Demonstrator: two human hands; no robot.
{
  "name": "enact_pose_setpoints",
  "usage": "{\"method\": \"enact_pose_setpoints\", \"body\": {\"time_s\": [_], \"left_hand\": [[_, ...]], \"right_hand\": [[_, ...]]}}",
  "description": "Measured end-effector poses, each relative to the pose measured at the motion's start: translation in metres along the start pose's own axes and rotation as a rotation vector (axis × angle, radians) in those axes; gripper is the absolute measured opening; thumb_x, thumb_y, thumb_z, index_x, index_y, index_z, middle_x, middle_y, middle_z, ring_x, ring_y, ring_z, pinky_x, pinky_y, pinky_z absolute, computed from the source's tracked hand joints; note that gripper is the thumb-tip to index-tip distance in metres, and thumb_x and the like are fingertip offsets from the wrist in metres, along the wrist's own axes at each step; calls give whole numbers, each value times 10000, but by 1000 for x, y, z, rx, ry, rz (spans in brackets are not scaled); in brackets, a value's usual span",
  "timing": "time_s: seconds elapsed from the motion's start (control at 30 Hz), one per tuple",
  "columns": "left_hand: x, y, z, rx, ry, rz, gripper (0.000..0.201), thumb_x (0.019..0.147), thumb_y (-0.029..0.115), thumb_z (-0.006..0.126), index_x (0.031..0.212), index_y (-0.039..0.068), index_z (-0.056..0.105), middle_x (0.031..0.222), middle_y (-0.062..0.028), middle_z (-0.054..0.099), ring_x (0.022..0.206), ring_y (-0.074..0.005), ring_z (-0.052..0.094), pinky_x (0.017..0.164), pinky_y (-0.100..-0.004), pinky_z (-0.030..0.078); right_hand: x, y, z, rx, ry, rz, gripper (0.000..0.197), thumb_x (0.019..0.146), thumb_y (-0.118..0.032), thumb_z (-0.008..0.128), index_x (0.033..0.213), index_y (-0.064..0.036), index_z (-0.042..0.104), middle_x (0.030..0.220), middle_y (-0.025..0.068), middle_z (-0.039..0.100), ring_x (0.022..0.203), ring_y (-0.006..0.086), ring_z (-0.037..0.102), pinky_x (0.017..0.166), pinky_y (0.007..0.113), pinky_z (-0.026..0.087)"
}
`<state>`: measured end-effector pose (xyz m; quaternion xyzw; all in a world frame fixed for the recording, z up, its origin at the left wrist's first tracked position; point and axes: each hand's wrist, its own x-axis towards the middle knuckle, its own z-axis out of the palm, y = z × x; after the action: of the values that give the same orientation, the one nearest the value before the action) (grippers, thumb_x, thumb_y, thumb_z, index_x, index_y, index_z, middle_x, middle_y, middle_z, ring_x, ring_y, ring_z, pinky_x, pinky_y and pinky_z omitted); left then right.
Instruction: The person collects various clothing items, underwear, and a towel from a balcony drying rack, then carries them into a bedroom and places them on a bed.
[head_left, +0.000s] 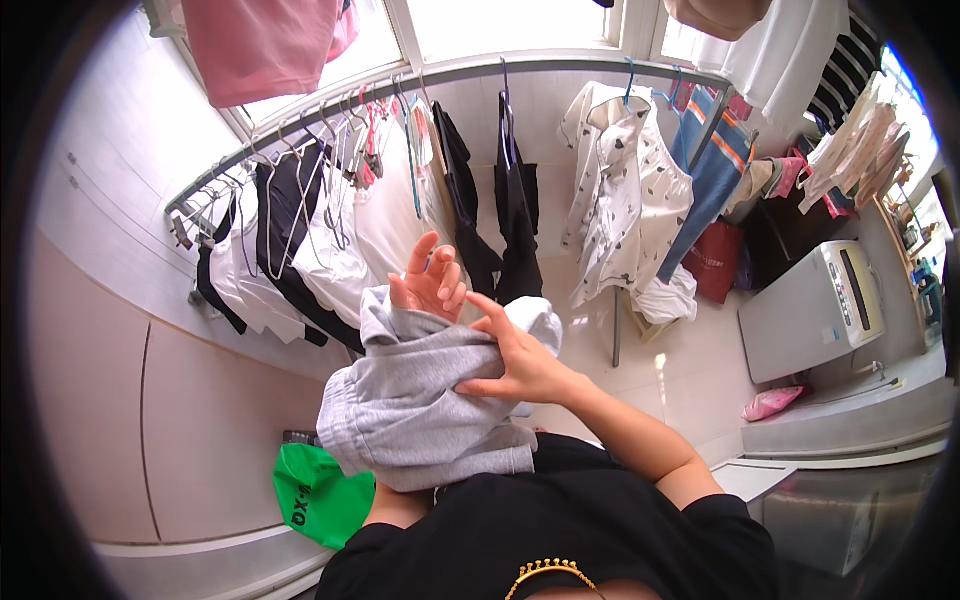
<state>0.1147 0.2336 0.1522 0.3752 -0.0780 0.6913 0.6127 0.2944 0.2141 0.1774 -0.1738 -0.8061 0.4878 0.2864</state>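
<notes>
A light grey pair of pants (430, 370) with an elastic waistband hangs bunched around my left forearm, in front of my chest. My left hand (435, 285) comes out through an opening of the cloth at the top. It holds nothing, and its fingers are loosely bent and apart. From the right, my right hand (515, 355) reaches across onto the pants. Its thumb rests on the cloth while its fingers are spread near my left wrist. Most of my left forearm is hidden inside the fabric.
A grey clothes rail (460, 70) curves ahead, bearing black trousers (515, 210), a white patterned top (620, 190) and several hangers. At the right stands a white washing machine (810, 310). A green bag (325, 495) lies at lower left; pink clothing (265, 45) hangs overhead.
</notes>
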Motion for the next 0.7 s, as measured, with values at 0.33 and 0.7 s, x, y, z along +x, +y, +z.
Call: {"method": "enact_pose_setpoints", "body": {"time_s": [0.33, 0.7], "left_hand": [[54, 81, 111, 1298, 439, 1051, 228, 830, 121, 564, 1012, 48, 447, 842, -32, 494, 632, -90, 421, 603, -234, 367], [47, 48, 117, 480, 101, 291, 237, 884, 237, 447, 1044, 65, 479, 853, -53, 493, 583, -101, 417, 603, -271, 335]], "right_hand": [[8, -92, 27, -71, -280, -582, 525, 748, -160, 638, 1222, -70, 431, 921, 125, 555, 881, 295, 554, 761, 396, 437], [1, -120, -48, 202, 127, -726, 271, 743, -85, 597, 989, 24, 564, 1011, 161, 525, 951, 278, 541, 819, 355, 446]]}}
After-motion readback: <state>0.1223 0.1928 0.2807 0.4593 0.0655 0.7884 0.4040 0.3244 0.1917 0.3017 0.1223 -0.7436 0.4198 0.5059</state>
